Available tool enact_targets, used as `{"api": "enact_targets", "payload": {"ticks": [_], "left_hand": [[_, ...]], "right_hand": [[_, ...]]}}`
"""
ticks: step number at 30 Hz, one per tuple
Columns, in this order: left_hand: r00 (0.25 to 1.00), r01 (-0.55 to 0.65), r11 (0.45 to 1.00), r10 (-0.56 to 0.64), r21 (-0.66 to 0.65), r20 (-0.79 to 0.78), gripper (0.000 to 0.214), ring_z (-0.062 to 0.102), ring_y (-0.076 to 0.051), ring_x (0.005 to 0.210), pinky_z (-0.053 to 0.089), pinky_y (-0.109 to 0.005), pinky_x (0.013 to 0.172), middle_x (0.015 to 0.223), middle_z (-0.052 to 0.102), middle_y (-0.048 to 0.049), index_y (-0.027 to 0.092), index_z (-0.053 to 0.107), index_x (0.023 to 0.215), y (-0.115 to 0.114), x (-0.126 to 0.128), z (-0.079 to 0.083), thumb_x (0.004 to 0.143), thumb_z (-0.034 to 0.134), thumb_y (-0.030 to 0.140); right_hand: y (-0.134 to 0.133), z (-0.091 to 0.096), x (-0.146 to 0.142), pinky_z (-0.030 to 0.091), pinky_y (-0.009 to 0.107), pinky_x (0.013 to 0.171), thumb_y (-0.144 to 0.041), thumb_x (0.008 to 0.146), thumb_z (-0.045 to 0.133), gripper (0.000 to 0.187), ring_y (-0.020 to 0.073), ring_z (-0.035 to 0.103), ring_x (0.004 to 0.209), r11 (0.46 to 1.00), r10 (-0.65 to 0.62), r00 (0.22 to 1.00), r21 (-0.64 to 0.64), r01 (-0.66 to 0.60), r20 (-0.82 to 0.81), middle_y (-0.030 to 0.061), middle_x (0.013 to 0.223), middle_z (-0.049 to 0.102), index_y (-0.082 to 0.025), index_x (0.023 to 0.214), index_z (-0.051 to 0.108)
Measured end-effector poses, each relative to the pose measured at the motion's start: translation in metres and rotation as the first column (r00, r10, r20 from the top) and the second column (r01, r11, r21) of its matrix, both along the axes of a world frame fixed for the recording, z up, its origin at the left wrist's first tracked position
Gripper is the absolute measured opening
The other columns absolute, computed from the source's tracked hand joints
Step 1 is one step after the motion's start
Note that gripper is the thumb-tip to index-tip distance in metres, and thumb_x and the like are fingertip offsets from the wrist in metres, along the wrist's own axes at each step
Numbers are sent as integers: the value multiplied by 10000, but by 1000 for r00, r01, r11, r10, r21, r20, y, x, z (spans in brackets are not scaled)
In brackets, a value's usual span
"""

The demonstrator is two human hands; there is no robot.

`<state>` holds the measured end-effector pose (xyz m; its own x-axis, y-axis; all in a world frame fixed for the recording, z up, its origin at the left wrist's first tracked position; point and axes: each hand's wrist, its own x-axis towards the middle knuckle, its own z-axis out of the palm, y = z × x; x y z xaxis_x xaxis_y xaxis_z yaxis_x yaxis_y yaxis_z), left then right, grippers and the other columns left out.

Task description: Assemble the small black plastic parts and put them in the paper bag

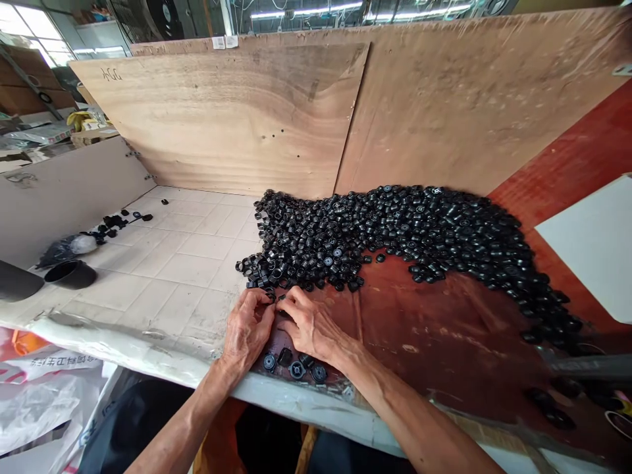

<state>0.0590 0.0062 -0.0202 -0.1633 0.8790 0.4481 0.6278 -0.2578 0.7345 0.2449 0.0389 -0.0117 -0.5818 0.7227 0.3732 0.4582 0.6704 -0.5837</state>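
Note:
A big heap of small black plastic caps (395, 230) stretches across the table from the middle to the right edge. My left hand (248, 327) and my right hand (310, 324) rest together at the near tip of the heap, fingers curled and pinched around small black parts I can barely see. Their fingertips almost touch each other. Several finished-looking black round pieces (295, 367) lie just below my hands near the table's front edge.
Plywood boards (237, 118) stand upright behind the heap. A black cup (72, 274) and a dark tube (17, 282) sit at the left, with a few loose black parts (116, 220) beyond. A white panel (592, 243) leans at the right. Plastic bags (39, 388) lie below left.

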Motion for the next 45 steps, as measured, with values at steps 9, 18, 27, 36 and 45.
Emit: {"api": "enact_targets", "payload": {"ticks": [9,18,27,36,45], "left_hand": [[998,59,998,-59,-11,12,243,748,-157,790,627,-265,699,964,750,-16,244,654,1087,-2,5,8,863,642,152],[979,204,978,-202,37,-32,332,689,-124,790,599,-237,687,1057,687,-29,230,707,1136,-4,4,14,865,610,66],[944,305,951,-296,-47,148,202,713,-188,957,620,-288,750,1165,704,-77,239,729,1112,-4,2,12,932,654,187],[853,377,906,-258,-194,453,224,696,-122,773,594,-247,704,1151,736,-59,216,588,1127,-5,6,12,921,672,238],[747,415,900,-253,-134,614,238,750,-179,969,633,-311,895,1204,723,-75,210,647,1091,-2,8,17,908,761,309]], "right_hand": [[5,-3,6,555,317,748,5,877,613,283,207,670,829,989,-143,985,-37,140,-102,58,1019,662,-205,1066,622],[0,23,4,558,292,751,-138,932,613,144,165,663,814,983,-58,918,-185,-16,-391,51,1042,678,-208,1027,695],[-1,28,6,528,312,763,-153,880,605,257,169,638,791,958,-128,933,-285,29,-336,32,1029,697,-227,1099,718],[-2,26,7,489,285,661,-218,834,623,79,164,610,702,922,-211,931,-377,87,-300,-7,832,651,-215,913,628],[0,34,4,582,289,720,-325,836,707,116,185,697,767,865,-302,853,-498,57,-426,20,887,735,-219,867,671]]}}
